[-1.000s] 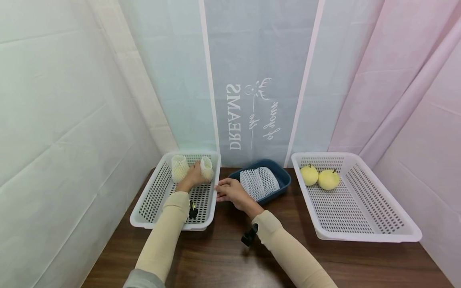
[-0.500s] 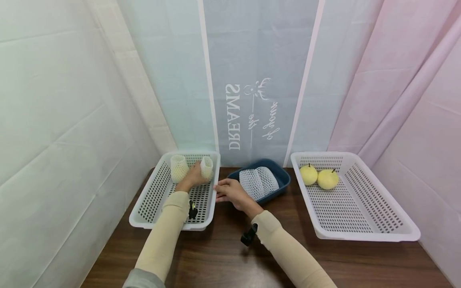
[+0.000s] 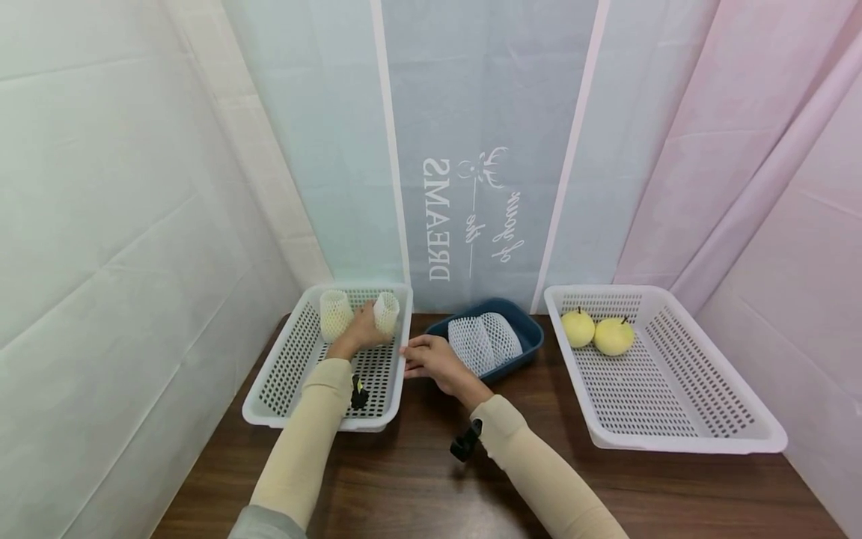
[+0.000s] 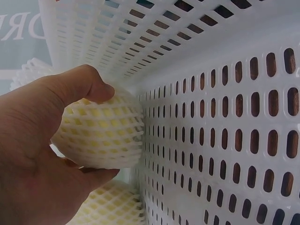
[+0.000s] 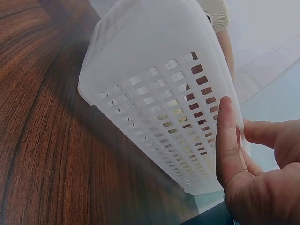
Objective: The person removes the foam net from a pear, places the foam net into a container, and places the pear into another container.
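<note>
My left hand [image 3: 364, 329] reaches into the left white basket [image 3: 259, 400] and grips a yellow pear in a white foam net [image 4: 103, 126], thumb and fingers curled round its sides. The net's open end stands up above the fruit in the head view. A second netted pear [image 3: 334, 314] sits to the left of this hand, at the basket's back. On the basket's right side, my right hand [image 3: 438, 361] pinches the rim, its thumb over the edge and its fingers [image 5: 227, 140] against the outer wall.
Just right of that basket stands a dark blue tub [image 3: 530, 329] holding white foam nets [image 3: 481, 344]. A larger white basket [image 3: 680, 442] at the right holds two bare yellow pears [image 3: 614, 337]. Everything stands on a brown wooden table [image 3: 417, 479], with curtains behind.
My left hand and the netted pear in it have shifted very slightly inside the basket. The right hand keeps its hold on the rim.
</note>
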A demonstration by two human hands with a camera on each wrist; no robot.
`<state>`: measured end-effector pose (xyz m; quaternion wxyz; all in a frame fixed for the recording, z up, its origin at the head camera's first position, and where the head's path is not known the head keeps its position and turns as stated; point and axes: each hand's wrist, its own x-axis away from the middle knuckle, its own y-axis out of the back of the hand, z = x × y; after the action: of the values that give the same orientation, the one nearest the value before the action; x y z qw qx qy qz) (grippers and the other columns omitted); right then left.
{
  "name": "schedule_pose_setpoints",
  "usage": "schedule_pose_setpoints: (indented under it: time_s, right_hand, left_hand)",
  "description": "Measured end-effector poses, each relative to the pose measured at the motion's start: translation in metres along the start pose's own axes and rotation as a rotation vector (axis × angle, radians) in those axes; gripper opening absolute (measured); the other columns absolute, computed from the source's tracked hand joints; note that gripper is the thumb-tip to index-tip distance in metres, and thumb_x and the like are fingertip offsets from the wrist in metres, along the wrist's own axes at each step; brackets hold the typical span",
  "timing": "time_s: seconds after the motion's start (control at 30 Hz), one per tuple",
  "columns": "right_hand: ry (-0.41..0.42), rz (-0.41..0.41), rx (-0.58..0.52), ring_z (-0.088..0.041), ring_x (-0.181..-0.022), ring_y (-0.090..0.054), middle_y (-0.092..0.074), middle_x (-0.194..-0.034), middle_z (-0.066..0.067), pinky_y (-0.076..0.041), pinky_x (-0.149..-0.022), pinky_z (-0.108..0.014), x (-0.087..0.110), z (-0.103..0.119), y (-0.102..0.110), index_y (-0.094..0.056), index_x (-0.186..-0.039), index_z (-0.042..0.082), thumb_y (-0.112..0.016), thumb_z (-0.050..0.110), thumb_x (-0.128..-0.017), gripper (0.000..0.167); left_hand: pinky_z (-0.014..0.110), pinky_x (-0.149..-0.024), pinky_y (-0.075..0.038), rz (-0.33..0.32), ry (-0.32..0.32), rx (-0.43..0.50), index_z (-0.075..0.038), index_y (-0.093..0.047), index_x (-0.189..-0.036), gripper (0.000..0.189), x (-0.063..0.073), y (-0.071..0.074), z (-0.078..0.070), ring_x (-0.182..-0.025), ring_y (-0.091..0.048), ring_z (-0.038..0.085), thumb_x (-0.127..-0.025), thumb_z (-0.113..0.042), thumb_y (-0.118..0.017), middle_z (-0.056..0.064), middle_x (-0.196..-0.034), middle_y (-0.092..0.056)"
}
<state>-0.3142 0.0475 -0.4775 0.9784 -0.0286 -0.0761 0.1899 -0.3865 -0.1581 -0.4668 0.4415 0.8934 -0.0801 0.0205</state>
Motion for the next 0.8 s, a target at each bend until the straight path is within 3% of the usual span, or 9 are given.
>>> schedule_pose_setpoints:
  time_s: [0.27, 0.8]
  right_hand:
    - [-0.003, 0.004, -0.003, -0.018, -0.086, -0.071, -0.068, -0.121, -0.024, -0.065, -0.082, -0.037, 0.0, -0.001, 0.001, -0.058, -0.135, -0.011, -0.062, 0.011, -0.107, 0.035]
    - [0.0, -0.002, -0.005, -0.018, -0.086, -0.072, -0.068, -0.118, -0.023, -0.065, -0.084, -0.038, 0.0, 0.0, 0.0, -0.059, -0.135, -0.009, -0.063, 0.011, -0.107, 0.035]
  left_hand:
    - [0.06, -0.108, -0.048, -0.002, -0.002, -0.019, 0.002, -0.021, -0.162, 0.1, 0.002, 0.005, 0.003, -0.128, -0.056, 0.044, -0.084, -0.019, -0.081, 0.03, -0.148, -0.049]
    - [0.06, -0.108, -0.047, 0.001, -0.015, 0.002, 0.001, -0.018, -0.162, 0.102, 0.005, 0.012, 0.006, -0.128, -0.053, 0.044, -0.084, -0.024, -0.079, 0.031, -0.149, -0.042]
